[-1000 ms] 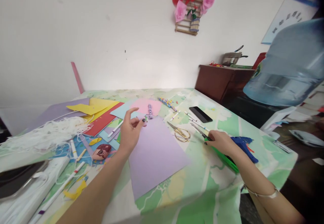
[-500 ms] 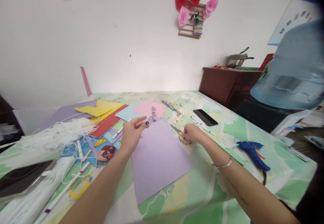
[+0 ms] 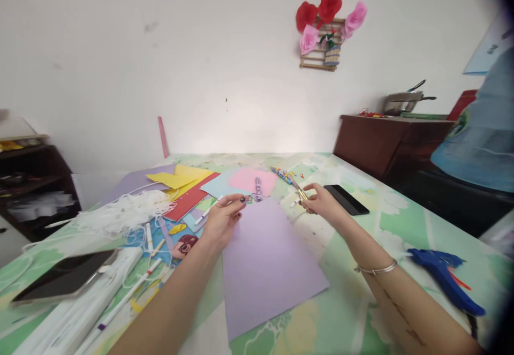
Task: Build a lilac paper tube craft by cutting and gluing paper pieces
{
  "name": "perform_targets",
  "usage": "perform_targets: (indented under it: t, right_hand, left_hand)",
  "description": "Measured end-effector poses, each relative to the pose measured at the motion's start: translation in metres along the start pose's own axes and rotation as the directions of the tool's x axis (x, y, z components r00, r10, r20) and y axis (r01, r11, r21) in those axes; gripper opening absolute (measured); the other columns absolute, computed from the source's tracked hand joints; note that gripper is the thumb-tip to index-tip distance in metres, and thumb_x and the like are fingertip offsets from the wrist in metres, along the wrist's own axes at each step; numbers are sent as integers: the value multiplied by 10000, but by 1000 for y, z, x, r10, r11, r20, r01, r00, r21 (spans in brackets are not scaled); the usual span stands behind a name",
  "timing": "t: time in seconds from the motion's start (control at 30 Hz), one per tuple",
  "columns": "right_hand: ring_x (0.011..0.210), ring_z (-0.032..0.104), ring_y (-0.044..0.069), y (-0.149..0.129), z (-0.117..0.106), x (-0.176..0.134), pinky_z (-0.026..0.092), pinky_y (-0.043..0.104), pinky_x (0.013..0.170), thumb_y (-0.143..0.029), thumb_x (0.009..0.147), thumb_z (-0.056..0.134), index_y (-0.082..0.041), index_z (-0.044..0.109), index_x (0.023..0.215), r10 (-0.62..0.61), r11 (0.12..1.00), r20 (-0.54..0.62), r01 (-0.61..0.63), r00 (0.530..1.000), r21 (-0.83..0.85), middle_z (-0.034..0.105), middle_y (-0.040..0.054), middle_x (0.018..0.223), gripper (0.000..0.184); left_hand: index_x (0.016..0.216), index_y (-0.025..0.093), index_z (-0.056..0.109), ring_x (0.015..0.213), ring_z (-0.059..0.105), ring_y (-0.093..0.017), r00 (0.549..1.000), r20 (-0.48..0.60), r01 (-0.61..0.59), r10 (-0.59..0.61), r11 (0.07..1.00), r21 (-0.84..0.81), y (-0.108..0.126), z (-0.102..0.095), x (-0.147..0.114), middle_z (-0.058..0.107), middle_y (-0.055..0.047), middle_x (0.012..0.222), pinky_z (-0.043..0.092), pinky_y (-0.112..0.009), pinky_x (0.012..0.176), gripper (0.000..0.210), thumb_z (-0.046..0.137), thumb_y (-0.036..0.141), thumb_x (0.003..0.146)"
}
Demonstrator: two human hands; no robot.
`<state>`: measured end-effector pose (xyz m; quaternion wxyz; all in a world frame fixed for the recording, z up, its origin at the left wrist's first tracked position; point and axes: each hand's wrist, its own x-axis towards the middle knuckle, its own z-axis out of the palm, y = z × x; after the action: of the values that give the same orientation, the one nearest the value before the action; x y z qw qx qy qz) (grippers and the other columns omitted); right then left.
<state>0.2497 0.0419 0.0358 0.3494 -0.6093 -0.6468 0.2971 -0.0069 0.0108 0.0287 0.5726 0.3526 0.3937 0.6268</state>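
Observation:
My right hand (image 3: 321,202) is closed around the gold handles of a pair of scissors (image 3: 300,191), lifted with the blades pointing away to the upper left. My left hand (image 3: 225,218) pinches thumb against fingers over the left edge of a large purple paper sheet (image 3: 273,269). A small purple paper piece seems to be in that pinch, mostly hidden by the fingers. Just beyond the fingertips lies a purple patterned strip (image 3: 258,188), by the sheet's far edge. A white marker (image 3: 206,210) lies to the left, behind the left hand.
Left are white yarn (image 3: 124,213), coloured papers (image 3: 187,202), a phone (image 3: 66,274) and a white power strip (image 3: 86,301). Right are a black phone-like object (image 3: 347,199) and a blue glue gun (image 3: 441,277). Blue beaded-looking strips (image 3: 283,174) lie farther back.
My right hand has picked the scissors up off the table. My left hand still pinches near the sheet's far left corner. The view has turned a little to the left.

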Motion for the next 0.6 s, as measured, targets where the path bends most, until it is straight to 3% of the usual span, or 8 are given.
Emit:
perform_targets:
  t: [0.2, 0.37, 0.5, 0.6]
  right_hand:
    - [511, 466, 99, -47, 35, 2, 386, 238, 494, -499, 700, 623, -168, 484, 1095, -187, 902, -52, 192, 981, 386, 511, -46, 600, 534]
    - [545, 497, 102, -64, 54, -2, 386, 224, 492, -468, 636, 711, -195, 494, 963, -215, 683, -201, 294, 956, 668, 518, -51, 626, 479]
    - [584, 560, 111, -59, 67, -20, 453, 261, 574, -401, 686, 703, -212, 471, 894, -279, 585, -28, 193, 960, 787, 561, -40, 690, 365]
    - [483, 498, 76, -55, 81, -35, 424, 240, 504, -419, 743, 661, -214, 463, 896, -315, 545, 129, 68, 940, 836, 533, -49, 679, 324]
  left_hand:
    - [740, 146, 681, 632, 587, -75, 1000, 21, -10, 13, 991, -135, -2, -1, 3, 706, -38, 800, 422, -188, 577, 259, 798, 155, 508]
    - [747, 118, 687, 659, 630, -97, 999, -20, -31, 27, 977, -213, -3, -2, 6, 710, -68, 781, 481, -176, 591, 228, 783, 102, 541]
    - [734, 109, 667, 704, 663, -114, 997, -72, -43, 25, 964, -261, 0, 0, 5, 708, -68, 747, 512, -171, 625, 167, 728, 33, 598]
    - [731, 99, 646, 716, 675, -126, 993, -109, -65, 34, 952, -298, 2, 1, 4, 702, -69, 712, 528, -190, 661, 140, 670, -13, 652]
